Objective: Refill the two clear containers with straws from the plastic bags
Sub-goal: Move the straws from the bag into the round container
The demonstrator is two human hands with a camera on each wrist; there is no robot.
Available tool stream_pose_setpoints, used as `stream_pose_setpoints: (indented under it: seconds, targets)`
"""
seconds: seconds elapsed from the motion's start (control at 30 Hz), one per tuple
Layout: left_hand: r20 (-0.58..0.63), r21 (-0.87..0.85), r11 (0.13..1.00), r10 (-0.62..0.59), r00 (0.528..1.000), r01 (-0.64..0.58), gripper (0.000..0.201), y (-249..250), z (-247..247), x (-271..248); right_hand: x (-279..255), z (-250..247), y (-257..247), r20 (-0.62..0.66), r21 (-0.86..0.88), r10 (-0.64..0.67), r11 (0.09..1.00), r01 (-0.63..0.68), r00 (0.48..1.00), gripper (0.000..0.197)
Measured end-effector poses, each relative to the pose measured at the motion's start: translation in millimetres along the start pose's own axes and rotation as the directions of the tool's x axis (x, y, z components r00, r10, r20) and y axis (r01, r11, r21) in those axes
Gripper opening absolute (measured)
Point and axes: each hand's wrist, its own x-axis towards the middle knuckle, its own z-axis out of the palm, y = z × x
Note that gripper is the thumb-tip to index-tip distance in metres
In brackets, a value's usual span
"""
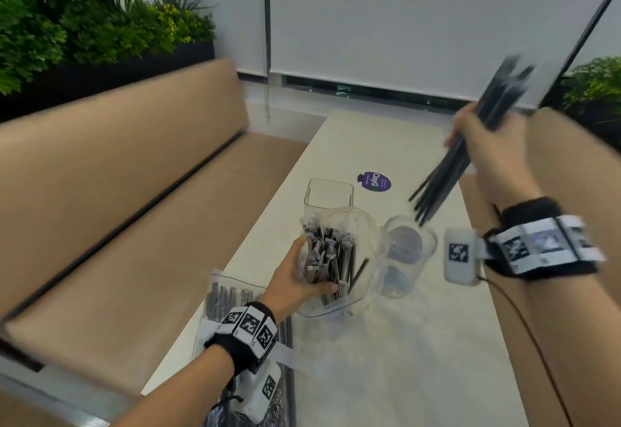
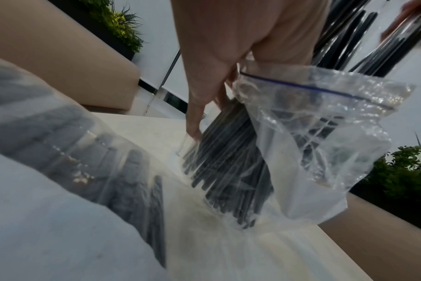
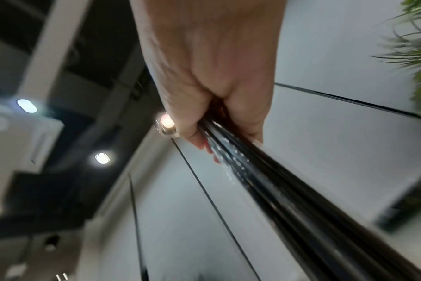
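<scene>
Café seating, padded bench, planters

Your black straws hang tilted above the round clear container; the square one stands behind the upright open bag of straws; a second bag lies flat

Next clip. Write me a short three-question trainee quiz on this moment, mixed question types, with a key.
1. True or false: the right hand grips a bundle of black straws in the air above the table.
2. What does the left hand hold? A) an open plastic bag of straws B) the round container C) the purple sticker
3. Fill in: neither the square container nor the round container holds any ____ yet.

Key: 1 true; 2 A; 3 straws
</scene>
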Motion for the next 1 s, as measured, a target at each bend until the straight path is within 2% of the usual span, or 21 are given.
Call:
stream_pose_setpoints:
  seconds: [0.17,0.33,0.43,0.5,0.57,0.63,0.67,0.7,0.73,0.77,0.8,0.83,0.87,0.9,0.93,0.97,1.0]
  targets:
    - [-0.068,0.036,0.998,-0.052,0.996,0.055,0.096,-10.4,-6.9,-2.3,-24.9,30.8,97.0,-0.019,-0.07,0.23,0.97,-0.231,0.973,0.009]
    - [-0.09,0.004,0.996,-0.091,0.992,0.091,0.102,-12.1,-7.8,-6.2,-29.1,38.9,148.2,-0.017,-0.043,0.469,0.882,-0.47,0.883,0.01]
    - [-0.091,-0.006,0.996,-0.086,0.992,0.086,0.105,-11.6,-8.4,-6.7,-22.4,31.6,159.1,0.003,-0.057,0.498,0.866,-0.497,0.867,0.031]
    - [-0.093,0.005,0.997,-0.078,0.993,0.079,0.107,-10.5,-9.7,-5.6,-10.4,24.2,157.0,0.077,-0.098,0.498,0.866,-0.49,0.864,0.052]
    - [-0.085,0.005,0.996,-0.091,0.992,0.092,0.117,-11.4,-11.7,-2.6,4.1,14.3,152.5,0.189,-0.182,0.528,0.847,-0.499,0.828,0.08]
    - [-0.079,0.028,0.995,-0.097,0.992,0.099,0.121,-10.8,-13.3,0.3,14.7,2.0,140.7,0.26,-0.327,0.586,0.801,-0.501,0.767,0.093]
    - [-0.074,0.054,0.993,-0.096,0.993,0.1,0.117,-8.6,-13.5,0.8,19.0,-4.2,133.9,0.254,-0.413,0.603,0.774,-0.48,0.756,0.102]
    - [-0.072,0.075,0.992,-0.096,0.993,0.101,0.109,-6.9,-13.1,2.4,20.0,-10.0,122.3,0.223,-0.507,0.6,0.744,-0.435,0.768,0.111]
    - [-0.067,0.081,0.991,-0.098,0.993,0.103,0.101,-6.6,-13.2,4.4,16.7,-15.8,106.4,0.183,-0.569,0.548,0.736,-0.366,0.816,0.113]
    - [-0.064,0.081,0.99,-0.108,0.992,0.113,0.095,-6.2,-13.5,6.3,6.9,-18.5,89.1,0.121,-0.578,0.457,0.754,-0.312,0.881,0.103]
    - [-0.06,0.078,0.99,-0.114,0.992,0.119,0.092,-6.3,-13.5,8.2,-8.9,-17.7,73.6,0.077,-0.522,0.347,0.812,-0.259,0.935,0.087]
    - [-0.06,0.079,0.99,-0.113,0.992,0.118,0.092,-7.3,-13.7,10.0,-29.0,-14.5,58.8,0.08,-0.398,0.253,0.895,-0.202,0.964,0.073]
    - [-0.06,0.08,0.991,-0.104,0.993,0.109,0.092,-8.8,-13.6,11.9,-51.9,-8.2,48.6,0.125,-0.194,0.202,0.965,-0.176,0.971,0.063]
    - [-0.058,0.08,0.991,-0.099,0.993,0.103,0.092,-10.1,-13.5,13.2,-78.5,0.1,40.1,0.23,0.03,0.19,0.979,-0.203,0.954,0.059]
    - [-0.057,0.076,0.992,-0.094,0.994,0.098,0.09,-10.8,-12.7,14.0,-102.6,9.3,41.2,0.366,0.178,0.188,0.947,-0.267,0.911,0.063]
    - [-0.054,0.073,0.993,-0.091,0.994,0.094,0.088,-11.1,-11.3,14.3,-126.8,20.4,43.7,0.492,0.21,0.192,0.92,-0.33,0.849,0.073]
    - [-0.051,0.072,0.994,-0.082,0.995,0.086,0.086,-11.5,-9.8,14.6,-145.0,32.9,51.3,0.585,0.147,0.212,0.922,-0.359,0.783,0.085]
